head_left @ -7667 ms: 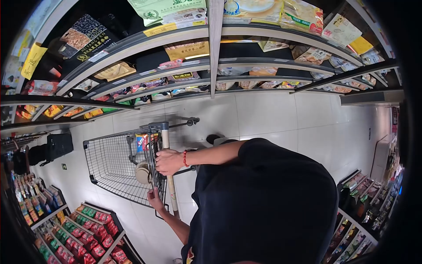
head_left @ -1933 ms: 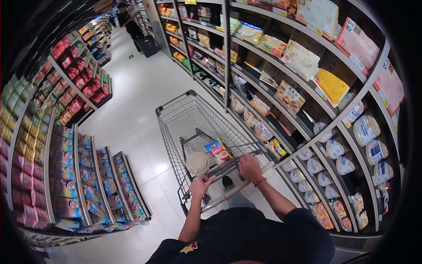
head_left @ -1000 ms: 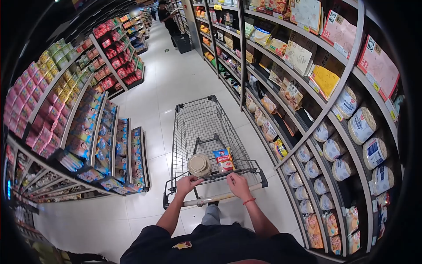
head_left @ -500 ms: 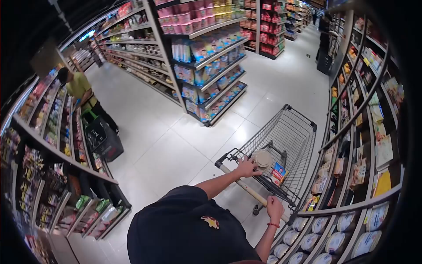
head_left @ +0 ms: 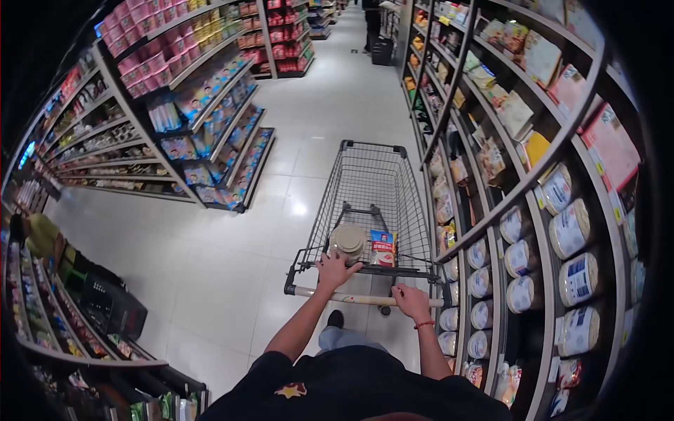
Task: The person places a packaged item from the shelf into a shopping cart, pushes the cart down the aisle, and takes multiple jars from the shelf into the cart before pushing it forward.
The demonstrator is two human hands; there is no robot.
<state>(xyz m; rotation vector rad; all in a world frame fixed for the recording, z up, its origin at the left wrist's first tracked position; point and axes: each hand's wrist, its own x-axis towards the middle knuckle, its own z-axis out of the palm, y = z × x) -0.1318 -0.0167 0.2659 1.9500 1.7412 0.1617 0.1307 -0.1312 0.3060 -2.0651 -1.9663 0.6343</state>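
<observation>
A wire shopping cart stands in front of me, with a pale handlebar. Inside it, near the handle end, are a lidded round jar and, to its right, a blue and red packet. My left hand lies with spread fingers over the cart's rear edge, right beside the jar; whether it touches the jar is unclear. My right hand, with a red bracelet at the wrist, is closed round the right part of the handlebar.
Shelves with white-labelled tubs and packets line the right, close to the cart. A stepped display stands at the left. A person in a yellow-green top is at far left beside a dark basket. Another dark-clothed person stands far ahead.
The view has swung right, so cart and hands appear further left and the cart points straighter ahead. My left hand remains spread at the cart's rear edge; my right hand stays on the handlebar.
</observation>
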